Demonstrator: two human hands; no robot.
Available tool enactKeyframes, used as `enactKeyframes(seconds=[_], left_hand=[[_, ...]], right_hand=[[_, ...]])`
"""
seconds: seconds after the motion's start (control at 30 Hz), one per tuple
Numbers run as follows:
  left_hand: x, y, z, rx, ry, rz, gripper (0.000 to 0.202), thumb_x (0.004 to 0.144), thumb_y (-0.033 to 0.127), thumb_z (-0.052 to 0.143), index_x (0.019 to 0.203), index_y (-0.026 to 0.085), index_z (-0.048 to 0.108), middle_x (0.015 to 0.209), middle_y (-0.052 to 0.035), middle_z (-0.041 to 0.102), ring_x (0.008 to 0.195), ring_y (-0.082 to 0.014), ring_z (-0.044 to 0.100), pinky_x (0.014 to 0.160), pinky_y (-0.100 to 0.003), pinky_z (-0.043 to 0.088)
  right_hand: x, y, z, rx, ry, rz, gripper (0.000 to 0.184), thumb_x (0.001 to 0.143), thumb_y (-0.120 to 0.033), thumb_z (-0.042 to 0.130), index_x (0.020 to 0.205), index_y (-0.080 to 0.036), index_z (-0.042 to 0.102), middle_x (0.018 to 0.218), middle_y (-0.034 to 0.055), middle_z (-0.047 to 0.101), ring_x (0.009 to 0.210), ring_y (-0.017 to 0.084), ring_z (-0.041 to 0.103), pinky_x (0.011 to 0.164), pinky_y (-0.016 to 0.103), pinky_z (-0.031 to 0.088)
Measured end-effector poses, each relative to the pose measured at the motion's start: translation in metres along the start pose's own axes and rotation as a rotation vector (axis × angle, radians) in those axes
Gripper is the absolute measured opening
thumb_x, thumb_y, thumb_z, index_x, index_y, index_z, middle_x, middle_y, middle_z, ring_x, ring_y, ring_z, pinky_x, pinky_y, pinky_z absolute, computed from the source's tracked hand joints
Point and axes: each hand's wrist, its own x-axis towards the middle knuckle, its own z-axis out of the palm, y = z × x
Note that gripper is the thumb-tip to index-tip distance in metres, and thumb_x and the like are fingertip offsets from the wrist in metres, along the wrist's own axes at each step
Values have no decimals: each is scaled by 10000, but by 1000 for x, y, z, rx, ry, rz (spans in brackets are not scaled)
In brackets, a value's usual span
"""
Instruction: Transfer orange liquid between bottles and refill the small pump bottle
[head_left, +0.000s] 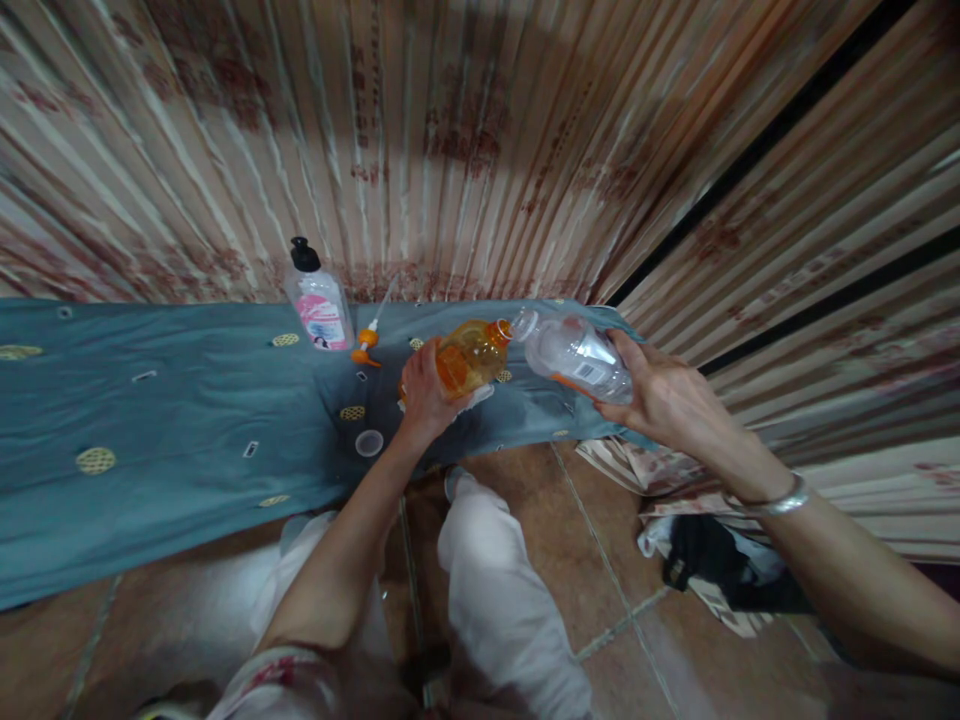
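My left hand is wrapped around an amber bottle, which leans to the right. A clear plastic bottle with a barcode label lies tilted in my right hand, gripped near its base. The mouths of the two bottles meet or nearly meet; whether they touch I cannot tell. To the left of the amber bottle, an orange pump head with a thin tube rests on the teal cloth. Below it is a small round translucent cap.
A clear pump bottle with a black top and pink label stands at the back left. Pleated patterned curtains hang behind and to the right. Dark and white fabric lies on the tiled floor at right.
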Motion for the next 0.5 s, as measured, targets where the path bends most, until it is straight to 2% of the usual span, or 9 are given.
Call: enactKeyframes(seconds=[0.37, 0.5], left_hand=[[-1, -6, 2, -18, 18, 15, 995, 640, 434, 906, 1453, 190, 387, 1426, -209, 595, 1319, -405, 590, 1137, -585, 447], [-1, -5, 2, -4, 6, 19, 1036, 616, 391, 922, 1465, 174, 369, 1427, -224, 594, 1317, -409, 592, 1156, -590, 433]], right_hand=[[1, -1, -1, 6, -12, -4, 844, 878, -459, 608, 1563, -50, 333, 1101, 207, 734, 937, 368, 705, 774, 439, 542], [1, -2, -2, 9, -7, 2, 816, 882, -455, 595, 1545, -42, 358, 1089, 207, 734, 939, 367, 707, 774, 437, 543]])
